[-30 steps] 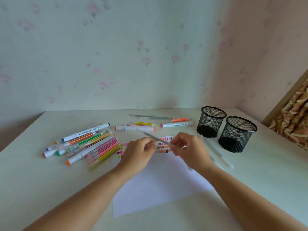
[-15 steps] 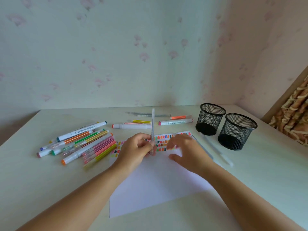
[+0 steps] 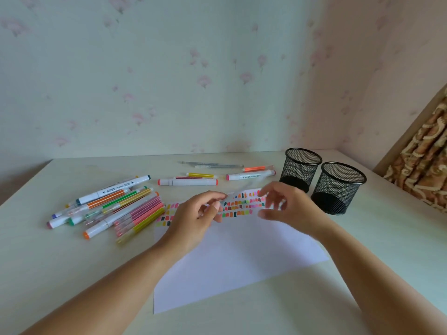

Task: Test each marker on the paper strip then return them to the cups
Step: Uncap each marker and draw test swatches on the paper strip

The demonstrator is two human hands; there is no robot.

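left hand [image 3: 198, 213]: clear pen [image 3: 242, 188] is pinched at its near end | axis: slanted from the fingers toward far right, blurred | right hand [image 3: 287, 206]: fingers spread, nothing held, just right of the pen, nearer the mesh cups [image 3: 300, 170] | pen is held above the paper strip [image 3: 242, 206]

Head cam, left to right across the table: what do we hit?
Marker pile → left hand, pinching a blurred clear pen → right hand → farther mesh cup → nearer mesh cup → patterned fabric at the frame edge.
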